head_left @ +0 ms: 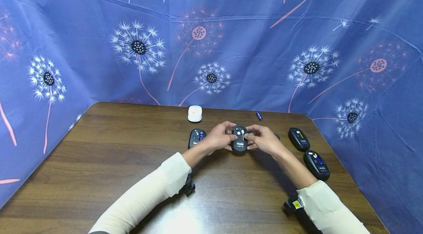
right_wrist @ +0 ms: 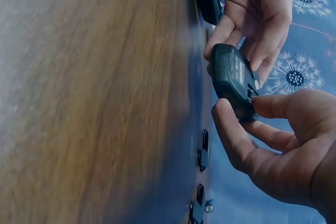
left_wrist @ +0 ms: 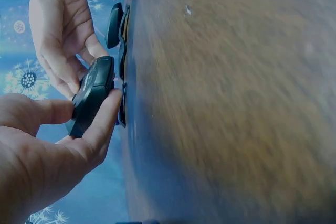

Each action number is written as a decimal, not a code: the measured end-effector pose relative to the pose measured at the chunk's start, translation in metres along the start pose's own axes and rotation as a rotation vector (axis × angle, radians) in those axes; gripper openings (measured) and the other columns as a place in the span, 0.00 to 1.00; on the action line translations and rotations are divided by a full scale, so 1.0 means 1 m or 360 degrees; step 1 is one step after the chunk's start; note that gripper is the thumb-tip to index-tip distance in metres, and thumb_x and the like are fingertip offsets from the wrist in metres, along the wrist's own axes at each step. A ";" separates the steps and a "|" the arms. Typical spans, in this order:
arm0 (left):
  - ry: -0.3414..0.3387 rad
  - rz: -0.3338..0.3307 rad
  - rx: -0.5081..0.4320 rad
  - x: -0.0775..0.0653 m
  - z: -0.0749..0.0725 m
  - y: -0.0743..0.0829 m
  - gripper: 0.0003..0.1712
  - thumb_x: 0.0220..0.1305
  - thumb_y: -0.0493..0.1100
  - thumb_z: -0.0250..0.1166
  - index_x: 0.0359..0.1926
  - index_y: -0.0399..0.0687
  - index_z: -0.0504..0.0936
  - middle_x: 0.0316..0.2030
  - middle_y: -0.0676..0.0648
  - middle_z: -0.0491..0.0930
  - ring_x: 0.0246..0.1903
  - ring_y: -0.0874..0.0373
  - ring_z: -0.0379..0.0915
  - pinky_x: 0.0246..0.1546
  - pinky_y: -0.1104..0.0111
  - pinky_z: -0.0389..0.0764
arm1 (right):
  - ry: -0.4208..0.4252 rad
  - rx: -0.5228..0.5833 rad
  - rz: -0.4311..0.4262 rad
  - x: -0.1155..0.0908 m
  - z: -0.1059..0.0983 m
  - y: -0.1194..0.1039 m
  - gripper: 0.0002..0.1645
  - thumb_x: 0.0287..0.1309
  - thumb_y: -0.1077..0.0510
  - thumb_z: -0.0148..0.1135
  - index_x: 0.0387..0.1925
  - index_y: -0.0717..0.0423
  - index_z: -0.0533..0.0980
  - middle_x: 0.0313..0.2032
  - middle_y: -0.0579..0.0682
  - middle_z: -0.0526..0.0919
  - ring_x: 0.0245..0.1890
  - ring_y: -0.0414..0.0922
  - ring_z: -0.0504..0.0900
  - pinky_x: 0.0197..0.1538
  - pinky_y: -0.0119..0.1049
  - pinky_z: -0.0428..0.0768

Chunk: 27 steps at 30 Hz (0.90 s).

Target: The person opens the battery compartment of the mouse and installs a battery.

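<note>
Both hands hold a black computer mouse (head_left: 239,145) above the table, its labelled underside turned up in the head view. My left hand (head_left: 219,137) grips its left side, thumb on the underside and fingers along the edge. On the other side my right hand (head_left: 266,139) pinches the mouse, its thumb beside a narrow light-coloured slot or battery in the underside. In the right wrist view, the right thumb and fingers (right_wrist: 236,135) are on the near end of the mouse (right_wrist: 231,77). The left wrist view shows the left thumb (left_wrist: 55,111) against the mouse (left_wrist: 93,95).
Left of the hands lies another upturned black mouse (head_left: 195,137) with a blue battery in it. Behind are a white mouse (head_left: 195,114) and a loose blue battery (head_left: 259,116). Two upturned black mice (head_left: 299,139) lie near the table's right edge. A dark item (head_left: 277,136) is partly hidden behind the right hand.
</note>
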State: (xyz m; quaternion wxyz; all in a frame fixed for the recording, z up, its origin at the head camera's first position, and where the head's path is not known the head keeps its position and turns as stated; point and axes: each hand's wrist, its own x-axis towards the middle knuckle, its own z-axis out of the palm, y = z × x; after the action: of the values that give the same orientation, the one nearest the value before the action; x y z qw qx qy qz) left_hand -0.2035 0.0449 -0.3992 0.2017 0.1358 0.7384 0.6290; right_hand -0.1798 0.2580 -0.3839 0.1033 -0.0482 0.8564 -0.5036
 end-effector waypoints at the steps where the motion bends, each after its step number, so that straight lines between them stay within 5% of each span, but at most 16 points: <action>1: 0.0000 0.0001 0.0003 0.000 0.002 0.000 0.28 0.80 0.30 0.64 0.77 0.37 0.73 0.61 0.27 0.84 0.48 0.42 0.92 0.46 0.58 0.98 | -0.0003 -0.0002 0.0000 -0.001 -0.001 0.001 0.25 0.82 0.64 0.60 0.71 0.76 0.73 0.51 0.67 0.85 0.40 0.46 0.91 0.52 0.46 0.97; 9: 0.0019 -0.0043 0.0069 0.000 0.014 -0.003 0.27 0.77 0.30 0.68 0.73 0.36 0.78 0.50 0.32 0.90 0.29 0.55 0.83 0.38 0.62 0.97 | -0.0043 -0.0067 0.0061 -0.008 -0.008 0.008 0.26 0.83 0.65 0.60 0.72 0.80 0.73 0.49 0.66 0.85 0.38 0.44 0.89 0.47 0.40 0.97; 18: -0.0005 -0.0116 0.0021 0.001 0.031 -0.003 0.29 0.76 0.27 0.69 0.74 0.30 0.78 0.33 0.44 0.82 0.28 0.56 0.78 0.39 0.62 0.97 | -0.0109 -0.0222 0.0117 -0.014 -0.020 0.010 0.26 0.80 0.67 0.61 0.70 0.83 0.73 0.47 0.68 0.87 0.37 0.46 0.90 0.44 0.43 0.98; 27: -0.0018 -0.0139 -0.0078 0.006 0.051 -0.006 0.24 0.75 0.25 0.69 0.69 0.26 0.80 0.32 0.42 0.85 0.26 0.57 0.79 0.35 0.66 0.96 | -0.0155 -0.0344 0.0184 -0.020 -0.038 0.018 0.25 0.79 0.65 0.64 0.69 0.77 0.76 0.41 0.63 0.84 0.34 0.46 0.91 0.42 0.45 0.98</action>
State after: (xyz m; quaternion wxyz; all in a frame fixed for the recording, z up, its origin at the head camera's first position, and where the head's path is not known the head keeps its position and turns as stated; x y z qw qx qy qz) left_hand -0.1843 0.0911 -0.4123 0.2362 0.1021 0.7270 0.6367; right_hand -0.1685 0.3029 -0.3786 0.1679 -0.0340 0.9010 -0.3985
